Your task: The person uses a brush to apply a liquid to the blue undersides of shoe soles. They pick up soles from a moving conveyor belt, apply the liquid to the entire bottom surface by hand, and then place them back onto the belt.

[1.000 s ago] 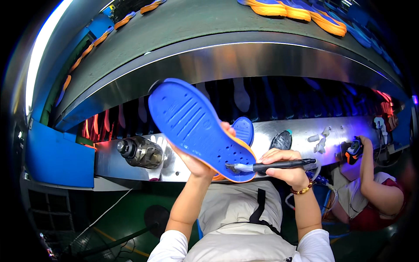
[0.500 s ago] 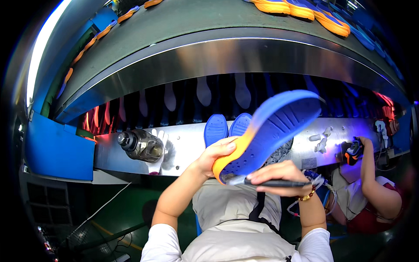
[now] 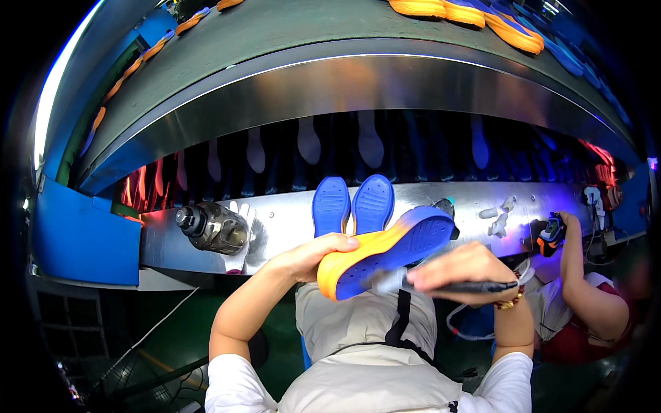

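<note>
My left hand (image 3: 311,259) is wrapped around the orange sidewall of a shoe sole (image 3: 403,246), near its lower left end. The sole is tilted so that its blue inside faces me, over my lap. In my right hand (image 3: 465,270) is a brush (image 3: 391,280) with a dark handle. Its bristles are blurred and rest on or just over the sole's near end. Beyond the held sole, a second sole (image 3: 331,204) and a third sole (image 3: 372,204), both blue inside, stand side by side on the metal ledge (image 3: 282,220).
A dark bottle with a black cap (image 3: 215,228) stands on the ledge at left, beside a white glove (image 3: 239,256). Crumpled pale scraps (image 3: 501,219) lie at right. Orange-and-blue soles (image 3: 513,31) line the conveyor belt (image 3: 310,31). A co-worker's hand (image 3: 570,224) grips a shoe (image 3: 551,236).
The held sole has come down and tipped flatter, with its far end lower. My right hand and brush have moved slightly right, the bristles now farther along the sole.
</note>
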Available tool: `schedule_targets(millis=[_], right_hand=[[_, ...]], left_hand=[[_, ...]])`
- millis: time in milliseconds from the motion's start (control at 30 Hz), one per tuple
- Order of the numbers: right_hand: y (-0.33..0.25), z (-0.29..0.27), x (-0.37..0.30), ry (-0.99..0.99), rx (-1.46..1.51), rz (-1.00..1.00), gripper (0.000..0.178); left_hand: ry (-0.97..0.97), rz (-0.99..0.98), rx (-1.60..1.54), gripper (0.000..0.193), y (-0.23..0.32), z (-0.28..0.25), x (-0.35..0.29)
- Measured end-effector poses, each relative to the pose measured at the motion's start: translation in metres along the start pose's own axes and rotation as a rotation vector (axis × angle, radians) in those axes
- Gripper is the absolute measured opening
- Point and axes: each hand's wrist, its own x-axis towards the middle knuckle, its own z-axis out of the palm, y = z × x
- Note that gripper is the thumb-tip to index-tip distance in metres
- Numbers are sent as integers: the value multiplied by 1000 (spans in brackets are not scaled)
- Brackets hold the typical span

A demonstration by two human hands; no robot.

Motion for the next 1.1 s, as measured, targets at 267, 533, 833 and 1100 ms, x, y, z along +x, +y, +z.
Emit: schedule_targets(millis=[267,533,833,1100], right_hand=[[9,2,-12,147,66,104,23],[-6,15,-11,207,68,51,24],[45,45,30,553,-63,215,18],[-11,60,12,60,-231,12,13]], left_hand=[[78,149,-4,61,3,-17,-24],[-184,402,-315,60,2,-48,-34],[-34,622,-509,92,-34,-20,60],[28,753,-465,93,-29,-20,42]])
